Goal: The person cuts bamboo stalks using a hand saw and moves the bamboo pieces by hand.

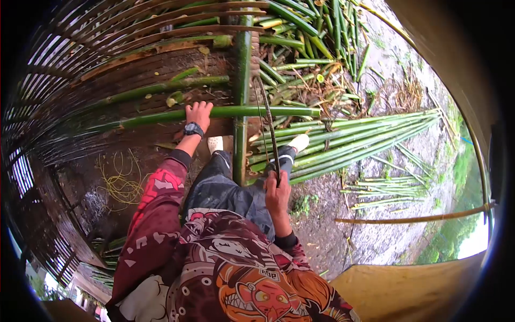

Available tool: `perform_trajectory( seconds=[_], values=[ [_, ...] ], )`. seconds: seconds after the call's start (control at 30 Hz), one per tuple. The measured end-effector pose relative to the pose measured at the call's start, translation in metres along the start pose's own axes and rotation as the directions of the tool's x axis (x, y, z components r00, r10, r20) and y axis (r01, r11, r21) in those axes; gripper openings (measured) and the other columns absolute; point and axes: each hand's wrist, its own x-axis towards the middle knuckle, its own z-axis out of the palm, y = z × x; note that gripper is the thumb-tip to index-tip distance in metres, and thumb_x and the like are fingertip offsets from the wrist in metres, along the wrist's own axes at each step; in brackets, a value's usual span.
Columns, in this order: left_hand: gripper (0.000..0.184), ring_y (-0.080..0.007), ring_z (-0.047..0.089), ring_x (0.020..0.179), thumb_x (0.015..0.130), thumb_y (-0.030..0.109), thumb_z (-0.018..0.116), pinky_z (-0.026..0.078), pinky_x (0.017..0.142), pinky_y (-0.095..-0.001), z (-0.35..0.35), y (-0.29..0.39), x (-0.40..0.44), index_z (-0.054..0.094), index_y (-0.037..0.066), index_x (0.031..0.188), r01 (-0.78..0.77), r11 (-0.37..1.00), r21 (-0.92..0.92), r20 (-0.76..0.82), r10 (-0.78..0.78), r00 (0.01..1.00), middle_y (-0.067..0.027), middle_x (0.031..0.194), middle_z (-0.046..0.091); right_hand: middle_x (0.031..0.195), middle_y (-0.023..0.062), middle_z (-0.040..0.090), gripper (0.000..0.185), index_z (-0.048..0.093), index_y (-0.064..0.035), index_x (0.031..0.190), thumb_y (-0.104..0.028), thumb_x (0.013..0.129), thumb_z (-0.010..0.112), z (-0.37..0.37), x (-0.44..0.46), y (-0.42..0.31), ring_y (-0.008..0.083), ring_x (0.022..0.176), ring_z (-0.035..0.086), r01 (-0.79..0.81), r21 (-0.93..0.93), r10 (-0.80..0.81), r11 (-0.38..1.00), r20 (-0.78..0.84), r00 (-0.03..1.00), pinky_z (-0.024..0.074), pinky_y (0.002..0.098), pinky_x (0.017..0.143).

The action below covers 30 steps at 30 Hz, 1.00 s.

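A green bamboo pole (232, 111) lies across an upright-running bamboo rail (243, 70), its cut end sticking out to the right. My left hand (198, 114), with a watch on the wrist, is closed over this pole just left of the rail. In my right hand (277, 189) is the handle of a bow saw (274, 142), gripped with the fingers wrapped round. The saw's narrow frame and thin blade reach away from me and cross the pole right of the rail. Whether the blade touches the pole, I cannot tell.
Cut bamboo pieces (343, 37) are heaped at the back right. A bundle of long bamboo poles (365, 131) lies on the wet ground to the right, beside my foot. Bamboo slats (129, 40) curve across the upper left. Yellow cord (120, 180) lies coiled on the left.
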Motion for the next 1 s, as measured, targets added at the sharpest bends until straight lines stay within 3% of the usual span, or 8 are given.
perform_trajectory(
  seconds=[0.03, 0.07, 0.17, 0.3, 0.5, 0.87, 0.93, 1.0],
  values=[
    [0.026, -0.029, 0.061, 0.111, 0.086, 0.011, 0.066, 0.044, 0.091, -0.0531, 0.01, 0.02, -0.005, 0.065, 0.022, 0.11, -0.028, 0.999, -0.023, -0.017, 0.028, 0.999, -0.0039, 0.106, 0.065, 0.065, 0.0165, 0.06, 0.022, 0.055, -0.0039, 0.1, -0.025, 0.107, 0.054, -0.011, -0.003, 0.009, 0.0366, 0.059, 0.063, 0.02, -0.078, -0.022, 0.997, -0.025, 0.999, 0.0444, 0.046, 0.055],
    [0.024, -0.0289, 0.061, 0.109, 0.087, 0.011, 0.065, 0.044, 0.09, -0.0526, 0.019, 0.039, -0.01, 0.065, 0.022, 0.109, -0.053, 0.998, -0.045, -0.035, 0.051, 0.998, -0.0039, 0.104, 0.065, 0.065, 0.0165, 0.06, 0.022, 0.055, -0.0039, 0.1, -0.025, 0.107, 0.054, -0.021, -0.005, 0.018, 0.0366, 0.059, 0.063, 0.007, -0.088, -0.011, 0.996, -0.036, 0.999, 0.0444, 0.046, 0.055],
    [0.018, -0.0291, 0.063, 0.104, 0.089, 0.011, 0.062, 0.046, 0.086, -0.0516, 0.025, 0.078, -0.021, 0.065, 0.021, 0.105, -0.123, 0.992, -0.039, -0.053, 0.121, 0.991, -0.0047, 0.097, 0.065, 0.078, 0.0294, 0.065, 0.023, 0.057, -0.003, 0.109, -0.025, 0.108, 0.054, -0.039, 0.002, 0.025, 0.0517, 0.073, 0.064, -0.065, -0.212, 0.06, 0.975, -0.032, 0.998, 0.0447, 0.056, 0.06],
    [0.019, -0.0311, 0.066, 0.099, 0.082, 0.014, 0.071, 0.049, 0.083, -0.0498, 0.028, 0.088, -0.02, 0.063, 0.014, 0.099, -0.125, 0.992, -0.005, 0.073, 0.125, 0.989, -0.0082, 0.091, 0.07, 0.072, 0.025, 0.059, 0.027, 0.056, -0.0027, 0.103, -0.028, 0.11, 0.051, -0.047, 0.006, 0.044, 0.0493, 0.067, 0.059, -0.089, -0.194, 0.075, 0.977, -0.08, 0.994, 0.0384, 0.0549, 0.058],
    [0.014, -0.0373, 0.074, 0.079, 0.086, 0.019, 0.063, 0.059, 0.068, -0.051, 0.029, 0.084, -0.011, 0.064, 0.011, 0.098, -0.158, 0.987, 0.007, 0.154, 0.155, 0.976, -0.0153, 0.084, 0.072, 0.073, 0.0262, 0.059, 0.028, 0.056, -0.0026, 0.103, -0.03, 0.11, 0.05, -0.067, 0.016, 0.058, 0.0506, 0.07, 0.058, -0.094, -0.18, 0.087, 0.979, -0.045, 0.995, 0.0393, 0.0562, 0.061],
    [0.021, -0.0369, 0.075, 0.08, 0.085, 0.026, 0.066, 0.06, 0.069, -0.0504, 0.024, 0.082, 0.0, 0.063, 0.011, 0.099, -0.155, 0.987, 0.035, 0.316, 0.136, 0.939, -0.0161, 0.088, 0.075, 0.069, 0.0259, 0.061, 0.024, 0.058, -0.0016, 0.105, -0.025, 0.109, 0.052, -0.09, 0.008, 0.053, 0.0487, 0.068, 0.064, -0.206, -0.107, 0.212, 0.973, 0.045, 0.976, 0.045, 0.0555, 0.06],
    [0.02, -0.0367, 0.075, 0.08, 0.084, 0.026, 0.066, 0.06, 0.068, -0.0502, 0.022, 0.082, 0.001, 0.063, 0.011, 0.098, -0.153, 0.987, 0.04, 0.269, 0.136, 0.953, -0.0156, 0.087, 0.075, 0.082, 0.0281, 0.064, 0.024, 0.058, -0.0011, 0.109, -0.023, 0.108, 0.051, -0.059, 0.043, 0.069, 0.0483, 0.074, 0.065, 0.041, -0.225, -0.041, 0.974, 0.006, 0.999, 0.0478, 0.0565, 0.061],
    [0.02, -0.0365, 0.074, 0.077, 0.083, 0.025, 0.066, 0.06, 0.067, -0.0503, 0.031, 0.082, -0.005, 0.062, 0.011, 0.097, -0.15, 0.988, 0.027, 0.221, 0.141, 0.965, -0.0149, 0.084, 0.074, 0.099, 0.0281, 0.063, 0.022, 0.059, -0.0003, 0.115, -0.018, 0.107, 0.049, -0.017, 0.11, 0.095, 0.0468, 0.079, 0.066, 0.314, -0.479, -0.291, 0.82, 0.125, 0.949, 0.0504, 0.057, 0.063]
  ],
)
